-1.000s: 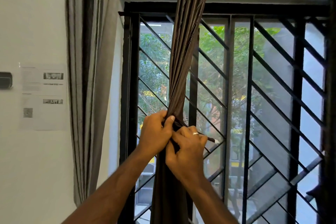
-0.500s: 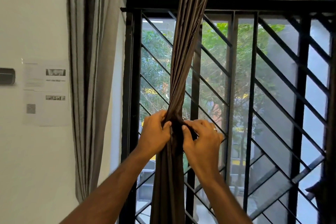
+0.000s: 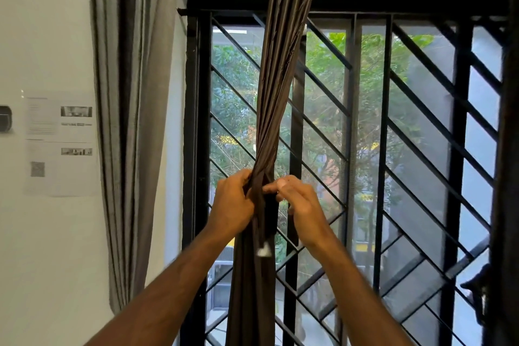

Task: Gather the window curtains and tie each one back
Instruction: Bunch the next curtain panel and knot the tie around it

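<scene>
Left hand: I saw my left hand (image 3: 231, 202) nearest the camera, its fingers (image 3: 243, 177) curled round the gathered brown curtain (image 3: 276, 98) from the left, gripping the bunch at its narrowest point.
Right hand: my right hand (image 3: 302, 202) was on the other side of the same bunch, thumb and forefinger pinching a dark strip of cloth at the waist; I judged this to be the tie or a wrapped fold, but could not tell which.
Loose end: a dark tail with a small white tag (image 3: 264, 252) hung just below the hands, against the curtain.
Step in hand: I judged the brown curtain was gathered and twisted, and the tie-back was being made; it did not look fastened yet.
Next move: it called for the left hand holding the bunch tight while the right drew the strip round and secured it, without letting the twist slacken.
Curtain position: it hung in front of the black window grille (image 3: 387, 149), twisted from the top of frame down to my hands.
Further off: a grey curtain (image 3: 132, 121) hung loose at the left of the window, apparently not tied; beside it a printed notice (image 3: 60, 143) was on the wall.
Containers: none in view.
</scene>
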A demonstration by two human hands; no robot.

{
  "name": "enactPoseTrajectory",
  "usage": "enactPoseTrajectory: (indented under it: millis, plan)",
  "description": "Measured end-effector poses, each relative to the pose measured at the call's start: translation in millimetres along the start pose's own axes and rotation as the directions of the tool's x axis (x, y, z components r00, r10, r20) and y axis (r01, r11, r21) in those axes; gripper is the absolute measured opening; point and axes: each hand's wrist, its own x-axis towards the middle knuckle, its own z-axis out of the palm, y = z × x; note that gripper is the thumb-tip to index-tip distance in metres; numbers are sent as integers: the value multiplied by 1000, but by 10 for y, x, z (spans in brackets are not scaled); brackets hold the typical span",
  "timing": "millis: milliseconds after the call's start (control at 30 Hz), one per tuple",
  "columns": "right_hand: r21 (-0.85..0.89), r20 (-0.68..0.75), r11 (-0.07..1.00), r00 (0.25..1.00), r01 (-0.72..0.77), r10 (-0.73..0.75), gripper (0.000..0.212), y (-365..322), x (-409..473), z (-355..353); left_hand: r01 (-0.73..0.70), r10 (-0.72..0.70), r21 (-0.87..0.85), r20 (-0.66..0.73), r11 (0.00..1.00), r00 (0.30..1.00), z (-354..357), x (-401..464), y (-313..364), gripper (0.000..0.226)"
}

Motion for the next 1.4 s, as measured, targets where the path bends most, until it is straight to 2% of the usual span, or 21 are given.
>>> enactPoseTrajectory:
  millis: [33, 100, 167, 267, 333, 500, 567, 633, 667, 767, 800, 867, 900, 933, 967, 1033, 1100, 1167, 1267, 1333, 1400]
  plan:
    - [2, -16, 1000, 1000, 2, -2, 27, 2, 16, 10, -5, 5, -6, -1, 1000, 1000, 11, 16, -15, 14]
    - [-203, -75, 979, 997, 18, -33, 16, 42, 44, 33, -18, 18, -17, 21, 1000, 1000, 26, 25, -10, 11]
    - [-375, -113, 926, 989, 49, -98, 15, 86, 58, 59, -12, 25, -147, 88, 989, 996, 41, -5, 52, 16]
    - [-394, -160, 913, 971, 104, -180, 11, 130, 74, 59, 85, -28, -364, 160, 928, 987, 46, -53, 98, 28]
    - [-394, -148, 907, 965, 145, -218, 9, 133, 54, 47, 111, -44, -398, 173, 911, 984, 55, -65, 118, 31]
    - [-411, -110, 886, 953, 216, -283, 10, 91, 29, 3, 81, -66, -282, 63, 956, 996, 126, -67, 235, 52]
    - [-454, -107, 868, 955, 201, -277, 23, 85, 58, -27, 126, -105, -306, 85, 944, 991, 139, -62, 263, 58]
    - [-557, -99, 816, 964, 152, -247, 28, 70, 60, -42, 168, -132, -313, 133, 935, 982, 133, -31, 319, 49]
    - [-608, -73, 778, 965, 159, -254, 28, 56, 45, -36, 187, -146, -304, 151, 934, 978, 138, -5, 349, 53]
    - [-691, -23, 704, 969, 164, -248, 28, -16, 29, 12, 245, -222, -164, 144, 956, 964, 179, 42, 478, 70]
    - [-688, -41, 715, 977, 123, -208, 28, -15, 51, 7, 256, -242, -109, 130, 961, 962, 185, 47, 509, 63]
    - [-580, -86, 813, 987, 59, -133, 23, -9, 38, -29, 260, -244, -105, 145, 960, 959, 185, 63, 483, 35]
    - [-531, -117, 842, 977, 92, -181, 18, 28, 26, -52, 256, -234, -118, 174, 959, 957, 166, 62, 448, 18]
    - [-539, -129, 832, 963, 133, -237, 10, 74, 14, -76, 247, -220, -119, 204, 962, 954, 150, 54, 393, 13]
    - [-549, -123, 822, 958, 152, -260, 12, 116, 6, -92, 233, -205, -107, 223, 967, 953, 139, 38, 347, 23]
    - [-512, -122, 850, 968, 128, -219, 31, 148, 19, -101, 185, -172, -41, 225, 982, 959, 133, 9, 303, 38]
    - [-474, -125, 875, 976, 99, -178, 40, 98, 52, -89, 132, -136, 34, 202, 991, 970, 158, 1, 286, 42]
    - [-530, -115, 840, 971, 120, -211, 32, 111, 115, -115, 112, -121, 68, 155, 991, 980, 165, 10, 285, 39]
    - [-772, -109, 626, 947, 110, -301, 16, 103, 176, -158, 101, -111, 99, 106, 990, 988, 156, -13, 301, 39]
    - [-776, -171, 628, 937, 62, -304, 15, 68, 221, -164, 87, -96, 94, 96, 992, 991, 169, -36, 331, 36]
    - [-733, -248, 680, 921, 25, -301, 22, 33, 269, -167, 73, -80, 72, 99, 995, 992, 200, -39, 356, 37]
